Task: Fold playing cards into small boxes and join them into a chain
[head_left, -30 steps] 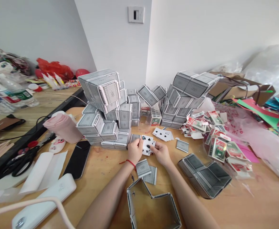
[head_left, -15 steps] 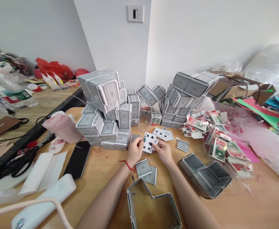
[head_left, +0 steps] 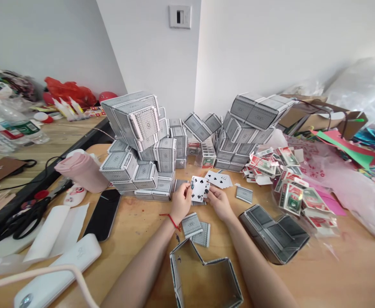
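Observation:
My left hand (head_left: 181, 204) and my right hand (head_left: 218, 202) together pinch a few playing cards (head_left: 199, 188), spade faces up, above the wooden table (head_left: 136, 231). Two grey-backed folded cards (head_left: 196, 226) lie just below my hands. An open structure of joined cards (head_left: 203, 278) stands between my forearms. A small fan of face-up cards (head_left: 219, 179) rests just beyond my right hand. Behind it all rise stacks of cubes built from grey-backed cards (head_left: 142, 141).
A second card structure (head_left: 272, 233) lies to the right, next to a heap of red and green card boxes (head_left: 286, 179). At left are a black phone (head_left: 104, 214), a pink roll (head_left: 83, 171), scissors (head_left: 27, 216), white paper (head_left: 54, 231) and a white device (head_left: 55, 273).
The cards in my hands have been raised and turned slightly, showing more spade faces. My hands stay in nearly the same place.

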`<state>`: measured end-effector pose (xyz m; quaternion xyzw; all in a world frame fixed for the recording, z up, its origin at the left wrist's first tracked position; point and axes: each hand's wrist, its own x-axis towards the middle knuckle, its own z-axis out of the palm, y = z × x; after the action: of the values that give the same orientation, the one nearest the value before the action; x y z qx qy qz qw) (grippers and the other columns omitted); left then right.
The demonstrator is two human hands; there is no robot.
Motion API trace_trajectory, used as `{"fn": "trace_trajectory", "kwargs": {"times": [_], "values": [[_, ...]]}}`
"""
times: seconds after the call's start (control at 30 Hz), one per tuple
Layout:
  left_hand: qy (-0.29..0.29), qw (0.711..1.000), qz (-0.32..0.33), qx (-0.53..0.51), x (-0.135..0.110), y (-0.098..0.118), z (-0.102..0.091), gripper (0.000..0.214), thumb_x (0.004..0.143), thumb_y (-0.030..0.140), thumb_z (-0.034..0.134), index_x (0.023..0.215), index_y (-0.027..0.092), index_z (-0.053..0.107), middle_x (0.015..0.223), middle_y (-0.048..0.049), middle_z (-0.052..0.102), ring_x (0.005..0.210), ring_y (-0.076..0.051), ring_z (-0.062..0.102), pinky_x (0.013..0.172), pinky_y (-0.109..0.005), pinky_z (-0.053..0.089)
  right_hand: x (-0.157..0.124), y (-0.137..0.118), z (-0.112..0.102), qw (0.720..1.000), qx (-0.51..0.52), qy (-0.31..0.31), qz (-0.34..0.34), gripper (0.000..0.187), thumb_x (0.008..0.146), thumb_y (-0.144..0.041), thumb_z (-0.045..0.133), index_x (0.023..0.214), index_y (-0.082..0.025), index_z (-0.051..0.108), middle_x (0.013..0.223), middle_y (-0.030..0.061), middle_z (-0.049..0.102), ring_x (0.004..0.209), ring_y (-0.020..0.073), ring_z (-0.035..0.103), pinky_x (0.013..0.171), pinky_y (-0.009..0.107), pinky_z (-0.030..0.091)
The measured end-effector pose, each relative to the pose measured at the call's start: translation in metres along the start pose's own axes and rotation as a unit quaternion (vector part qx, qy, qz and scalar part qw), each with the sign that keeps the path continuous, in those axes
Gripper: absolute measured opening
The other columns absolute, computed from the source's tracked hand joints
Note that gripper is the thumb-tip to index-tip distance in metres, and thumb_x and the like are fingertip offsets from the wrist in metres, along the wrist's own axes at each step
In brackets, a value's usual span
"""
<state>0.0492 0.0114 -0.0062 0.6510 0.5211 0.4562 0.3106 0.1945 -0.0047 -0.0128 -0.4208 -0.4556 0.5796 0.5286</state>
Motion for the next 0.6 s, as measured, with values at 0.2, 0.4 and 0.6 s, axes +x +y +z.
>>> {"fn": "trace_trajectory", "kwargs": {"times": [0.2, 0.4, 0.6], "values": [[-0.020, 1.000, 0.003, -0.006, -0.002, 0.002, -0.001, 0.020, 0.078, 0.033, 0.045, 0.078, 0.018, 0.059, 0.062, -0.0023, 0.057, 0.056, -0.013, 0.050, 0.055, -0.023, 0.033, 0.001, 0.003, -0.003, 0.996, -0.074, 0.045, -0.033, 0.039, 0.071, -0.047, 0.053, 0.095, -0.017, 0.060, 0.080, 0.0062, 0.064, 0.072, 0.0199, 0.058, 0.063, 0.031, 0.047], [-0.066, 0.992, 0.080, 0.067, -0.005, 0.004, 0.002, 0.021, 0.081, 0.029, 0.042, 0.069, 0.019, 0.056, 0.062, -0.0033, 0.056, 0.058, -0.014, 0.050, 0.055, -0.023, 0.033, -0.002, 0.008, 0.000, 0.940, -0.287, 0.154, -0.103, 0.029, 0.077, -0.041, 0.043, 0.073, -0.018, 0.060, 0.055, 0.0023, 0.056, 0.051, 0.0149, 0.048, 0.050, 0.024, 0.038], [-0.136, 0.975, 0.161, 0.065, -0.010, 0.016, 0.007, 0.024, 0.083, 0.022, 0.037, 0.064, 0.019, 0.052, 0.065, -0.0036, 0.055, 0.065, -0.014, 0.050, 0.063, -0.025, 0.036, -0.007, 0.010, 0.011, 0.835, -0.470, 0.269, -0.099, 0.033, 0.081, -0.034, 0.035, 0.090, -0.015, 0.060, 0.063, 0.0072, 0.060, 0.050, 0.0163, 0.050, 0.050, 0.025, 0.033]]}}
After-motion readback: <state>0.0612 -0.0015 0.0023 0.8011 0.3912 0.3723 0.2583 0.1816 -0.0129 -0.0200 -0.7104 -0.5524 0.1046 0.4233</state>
